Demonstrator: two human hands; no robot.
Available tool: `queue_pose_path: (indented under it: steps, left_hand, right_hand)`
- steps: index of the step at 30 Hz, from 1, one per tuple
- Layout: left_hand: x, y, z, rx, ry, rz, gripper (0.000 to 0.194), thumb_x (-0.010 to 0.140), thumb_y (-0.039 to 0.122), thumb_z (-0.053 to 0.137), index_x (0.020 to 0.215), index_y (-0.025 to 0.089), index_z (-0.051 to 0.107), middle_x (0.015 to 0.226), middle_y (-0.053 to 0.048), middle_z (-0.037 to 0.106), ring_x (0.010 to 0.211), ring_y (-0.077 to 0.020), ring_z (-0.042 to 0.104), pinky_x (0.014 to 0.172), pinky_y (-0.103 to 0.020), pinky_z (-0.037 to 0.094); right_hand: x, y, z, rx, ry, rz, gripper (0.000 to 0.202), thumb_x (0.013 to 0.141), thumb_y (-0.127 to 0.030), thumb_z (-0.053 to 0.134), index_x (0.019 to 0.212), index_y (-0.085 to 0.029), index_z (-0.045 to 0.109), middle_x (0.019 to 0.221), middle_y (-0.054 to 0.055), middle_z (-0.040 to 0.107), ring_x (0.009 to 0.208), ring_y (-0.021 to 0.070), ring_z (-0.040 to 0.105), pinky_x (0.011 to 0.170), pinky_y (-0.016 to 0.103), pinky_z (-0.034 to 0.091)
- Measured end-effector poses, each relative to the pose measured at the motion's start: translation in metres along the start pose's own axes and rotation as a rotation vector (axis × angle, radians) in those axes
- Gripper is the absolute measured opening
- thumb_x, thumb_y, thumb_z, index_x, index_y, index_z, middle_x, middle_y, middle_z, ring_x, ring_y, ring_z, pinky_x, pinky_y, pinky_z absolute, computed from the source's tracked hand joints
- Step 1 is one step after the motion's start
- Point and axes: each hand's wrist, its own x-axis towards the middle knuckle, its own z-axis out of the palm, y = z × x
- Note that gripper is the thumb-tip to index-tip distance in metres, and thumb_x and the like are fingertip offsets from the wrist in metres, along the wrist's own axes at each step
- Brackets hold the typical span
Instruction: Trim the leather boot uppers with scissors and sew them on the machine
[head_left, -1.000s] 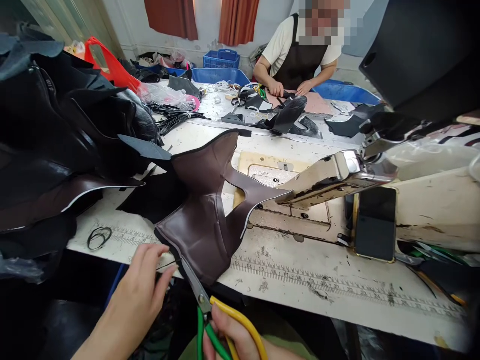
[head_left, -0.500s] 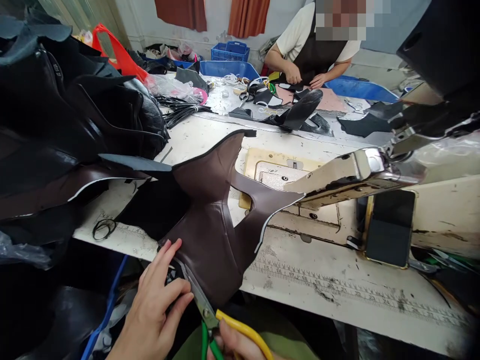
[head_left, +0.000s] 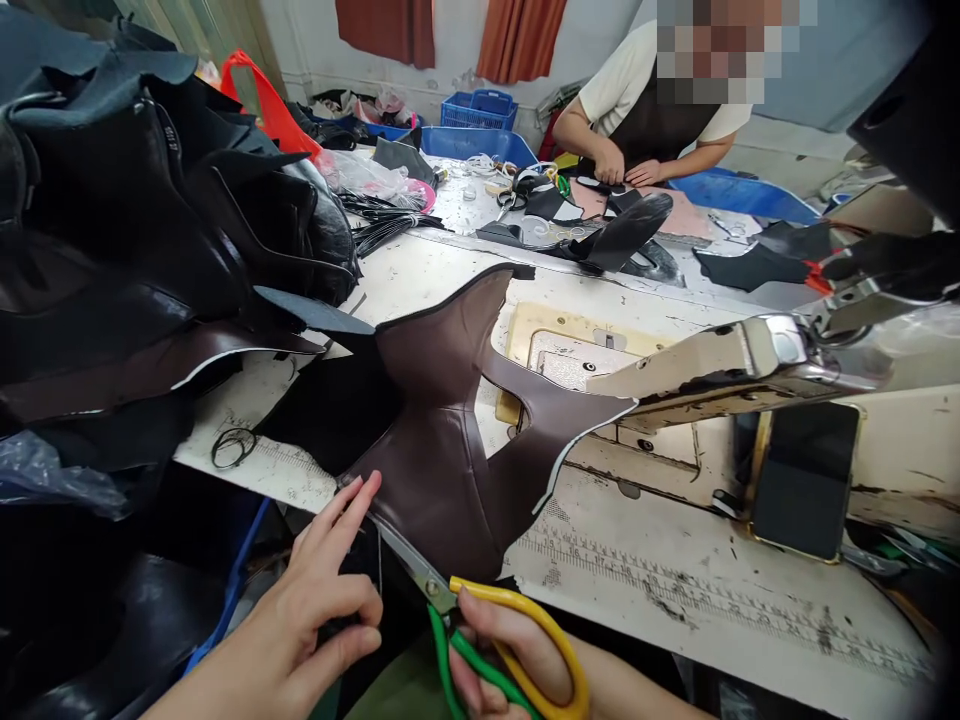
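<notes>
A dark brown leather piece (head_left: 439,480) with white-edged curves and an opening lies on the sewing machine table. My left hand (head_left: 319,600) is at its lower left edge, two fingertips resting on the leather, the thumb and other fingers apart from it. In my right hand (head_left: 517,640) is a pair of scissors (head_left: 433,588) with yellow and green handles. Their blades run along the lower left edge of the leather, the tips partly hidden near my left fingers. Black material (head_left: 330,405) extends from the leather's left side.
A large pile of black leather pieces (head_left: 172,200) stands at the left. The sewing machine arm (head_left: 697,365) reaches in from the right, beside a phone (head_left: 806,480). A thin black ring (head_left: 233,448) lies near the front edge. Across the table a co-worker (head_left: 637,110) handles pieces.
The camera view has shifted, moving the scene rightward. My right hand and the scissors have come up nearer the leather, showing more of the handles. My left fingertips stay at the leather's edge.
</notes>
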Motion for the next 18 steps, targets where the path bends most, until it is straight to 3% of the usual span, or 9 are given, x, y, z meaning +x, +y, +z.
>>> queue_pose_path:
  steps: [4, 6, 8, 10, 11, 13, 16, 18]
  left_hand:
    - [-0.001, -0.007, -0.008, -0.024, -0.06, 0.09, 0.024, 0.092, 0.031, 0.052, 0.073, 0.022, 0.064, 0.163, -0.004, 0.01, 0.149, -0.0347, 0.008, 0.104, -0.057, 0.039]
    - [-0.003, -0.01, -0.014, -0.066, -0.066, 0.096, 0.024, 0.09, 0.034, 0.055, 0.071, 0.023, 0.064, 0.161, -0.005, 0.021, 0.148, -0.0347, 0.013, 0.105, -0.058, 0.038]
    - [-0.004, -0.011, -0.022, -0.163, -0.023, 0.098, 0.026, 0.089, 0.038, 0.055, 0.068, 0.024, 0.063, 0.148, -0.012, 0.046, 0.143, -0.035, 0.03, 0.103, -0.055, 0.042]
    - [-0.003, -0.014, -0.028, -0.269, 0.033, 0.062, 0.033, 0.091, 0.039, 0.049, 0.064, 0.023, 0.058, 0.109, -0.014, 0.069, 0.113, -0.0305, 0.059, 0.089, -0.043, 0.054]
    - [-0.001, -0.017, -0.029, -0.277, 0.077, 0.01, 0.033, 0.092, 0.04, 0.047, 0.064, 0.023, 0.054, 0.086, -0.01, 0.069, 0.089, -0.0251, 0.065, 0.076, -0.035, 0.056]
    - [0.005, -0.024, -0.027, -0.167, 0.203, -0.136, 0.026, 0.088, 0.042, 0.052, 0.071, 0.023, 0.052, 0.064, -0.001, 0.057, 0.058, -0.0169, 0.055, 0.054, -0.027, 0.048]
    - [0.015, -0.038, -0.014, 0.096, 0.386, -0.203, 0.016, 0.085, 0.038, 0.059, 0.088, 0.022, 0.058, 0.072, 0.0, 0.059, 0.061, -0.0173, 0.056, 0.056, -0.028, 0.045]
    - [0.017, -0.043, -0.005, 0.165, 0.383, -0.123, 0.013, 0.09, 0.03, 0.05, 0.084, 0.022, 0.059, 0.076, -0.002, 0.06, 0.07, -0.0191, 0.057, 0.063, -0.03, 0.045]
  right_hand:
    - [0.002, -0.01, 0.004, 0.013, 0.013, 0.113, 0.06, 0.092, -0.063, 0.04, 0.067, -0.011, 0.059, 0.047, -0.005, 0.042, 0.029, 0.0054, 0.03, 0.024, 0.017, 0.018]
    - [0.004, -0.012, 0.006, 0.011, 0.007, 0.153, 0.061, 0.095, -0.061, 0.037, 0.066, -0.012, 0.058, 0.045, -0.006, 0.039, 0.028, 0.005, 0.027, 0.023, 0.016, 0.016]
    - [0.007, -0.013, 0.008, -0.01, 0.009, 0.127, 0.059, 0.093, -0.061, 0.039, 0.065, -0.013, 0.057, 0.044, -0.007, 0.037, 0.027, 0.0045, 0.023, 0.022, 0.017, 0.013]
    - [0.009, -0.011, 0.008, -0.047, 0.034, 0.07, 0.058, 0.089, -0.064, 0.047, 0.064, -0.013, 0.057, 0.044, -0.008, 0.037, 0.027, 0.0037, 0.022, 0.022, 0.017, 0.011]
    - [0.009, -0.01, 0.009, -0.072, 0.052, 0.045, 0.058, 0.087, -0.065, 0.049, 0.065, -0.013, 0.058, 0.045, -0.008, 0.037, 0.027, 0.0032, 0.021, 0.023, 0.017, 0.01]
    - [0.008, -0.009, 0.011, -0.126, 0.084, 0.025, 0.06, 0.084, -0.069, 0.051, 0.066, -0.012, 0.059, 0.046, -0.008, 0.036, 0.029, 0.0023, 0.022, 0.025, 0.017, 0.011]
    - [0.0, -0.006, 0.019, -0.34, 0.178, -0.05, 0.065, 0.086, -0.073, 0.044, 0.068, -0.013, 0.061, 0.05, -0.005, 0.04, 0.037, 0.0033, 0.033, 0.033, 0.016, 0.021]
    - [-0.01, -0.001, 0.024, -0.553, 0.242, -0.117, 0.067, 0.086, -0.077, 0.038, 0.07, -0.016, 0.061, 0.053, -0.002, 0.045, 0.043, 0.0069, 0.042, 0.037, 0.018, 0.027]
